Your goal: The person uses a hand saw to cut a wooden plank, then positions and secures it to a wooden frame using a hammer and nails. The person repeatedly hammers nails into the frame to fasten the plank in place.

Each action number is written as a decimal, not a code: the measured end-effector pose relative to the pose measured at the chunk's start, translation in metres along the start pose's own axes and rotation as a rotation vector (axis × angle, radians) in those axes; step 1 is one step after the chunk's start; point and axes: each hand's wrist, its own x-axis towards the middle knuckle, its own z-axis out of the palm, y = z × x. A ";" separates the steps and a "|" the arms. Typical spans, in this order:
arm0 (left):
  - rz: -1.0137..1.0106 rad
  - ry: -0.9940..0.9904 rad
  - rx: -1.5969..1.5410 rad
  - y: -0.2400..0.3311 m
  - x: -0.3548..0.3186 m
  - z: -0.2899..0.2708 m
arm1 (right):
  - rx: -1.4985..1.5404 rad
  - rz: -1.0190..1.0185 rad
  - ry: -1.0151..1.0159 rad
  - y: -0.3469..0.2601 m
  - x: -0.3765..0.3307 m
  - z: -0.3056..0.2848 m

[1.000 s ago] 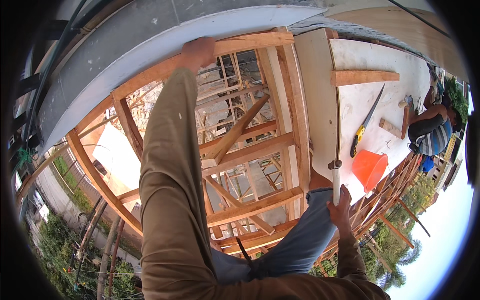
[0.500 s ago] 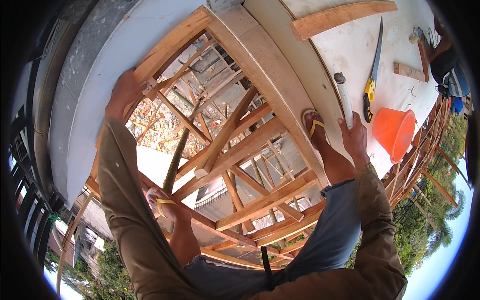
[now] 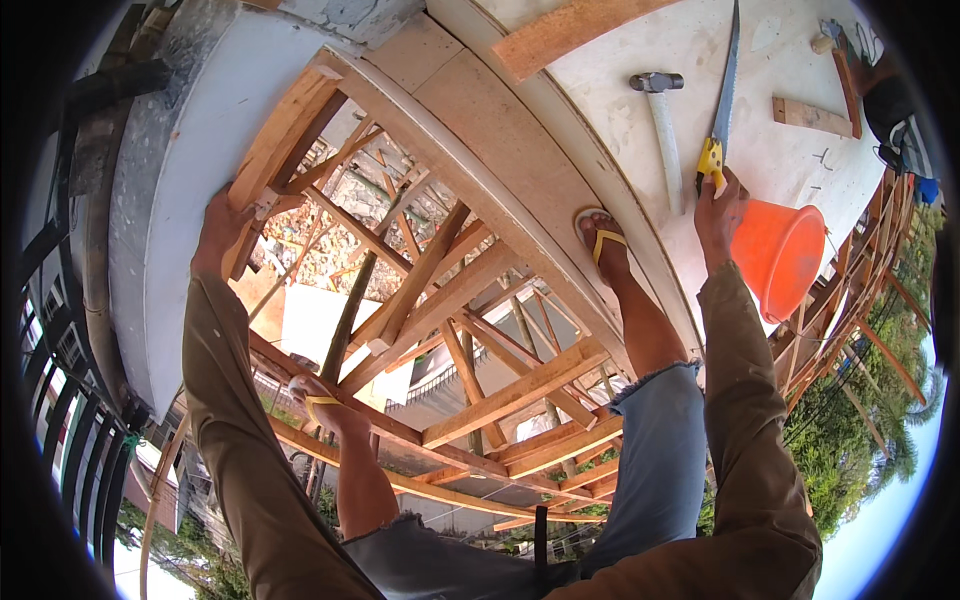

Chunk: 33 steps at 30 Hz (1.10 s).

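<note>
My left hand (image 3: 222, 228) is wrapped round the lower end of a wooden beam (image 3: 285, 125) at the left of an open timber frame. On the right, the fingers of my right hand (image 3: 722, 212) are closed at the yellow and black handle of a handsaw (image 3: 712, 155). Its long blade points away from me across a pale panel. Just left of the saw lies a hammer (image 3: 662, 130) with a dark head and a whitish handle. An orange bucket (image 3: 778, 262) stands right beside my right hand, which covers a bit of its rim.
My sandalled feet rest on the frame's timbers (image 3: 520, 215), with a deep drop showing between them. A curved board (image 3: 575, 35) and a short wood block (image 3: 812, 115) lie on the pale panel (image 3: 590, 100). Another person's arm (image 3: 885, 85) shows at far right. Black railings (image 3: 85, 430) stand left.
My right hand has let go of the hammer, which now lies on the panel, and has moved onto the saw's handle. My left hand stays on the beam. The view has shifted slightly.
</note>
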 end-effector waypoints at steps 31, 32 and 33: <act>0.001 0.091 0.302 0.031 -0.006 -0.003 | 1.542 1.604 -1.085 -0.220 -0.182 -0.255; -0.005 0.080 0.274 0.031 -0.006 -0.004 | 1.711 1.797 -1.022 -0.235 -0.182 -0.240; -0.013 0.068 0.246 0.032 -0.006 -0.004 | 1.784 1.819 -1.013 -0.250 -0.181 -0.226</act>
